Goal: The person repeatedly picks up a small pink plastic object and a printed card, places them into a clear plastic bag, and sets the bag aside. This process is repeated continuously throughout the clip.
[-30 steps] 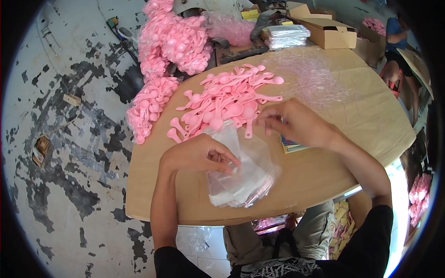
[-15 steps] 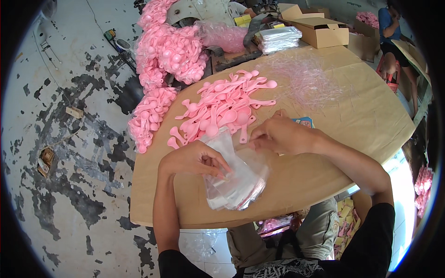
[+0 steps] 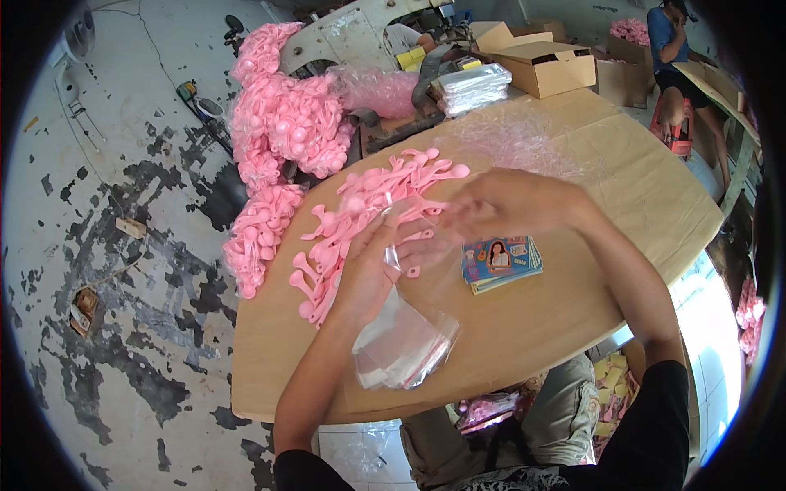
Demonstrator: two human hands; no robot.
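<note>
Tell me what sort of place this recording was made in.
Probably a small packing workshop: loose pink spoons are heaped on a brown-covered table, a stack of clear plastic bags lies in front of the person, and cardboard boxes stand beyond.

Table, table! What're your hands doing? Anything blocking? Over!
Left hand at clear bag. Right hand blurred nearby. Pink spoons just beyond. Nothing seems in the way.
</note>
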